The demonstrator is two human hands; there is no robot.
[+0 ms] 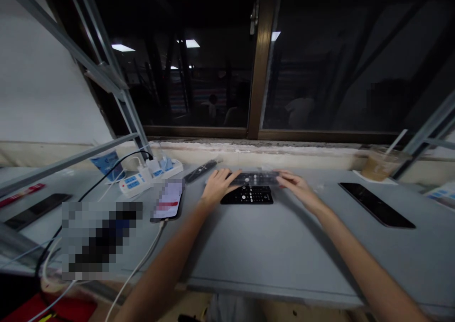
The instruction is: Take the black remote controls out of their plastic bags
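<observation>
Both my hands reach to the far middle of a grey table (256, 251). My left hand (217, 185) and my right hand (296, 184) grip the two ends of a clear plastic packet with a dark remote control inside (254, 178). The packet is held just above a second black remote control (248, 195) that lies flat on the table. Fingers of both hands curl round the packet's ends.
A phone with a lit screen (168, 199) lies left of the hands on a white cable. A white power strip (149, 176) sits behind it. A long dark remote (376, 204) lies at the right, beside a plastic cup with a straw (381, 164). Another dark remote (201, 170) lies near the window sill.
</observation>
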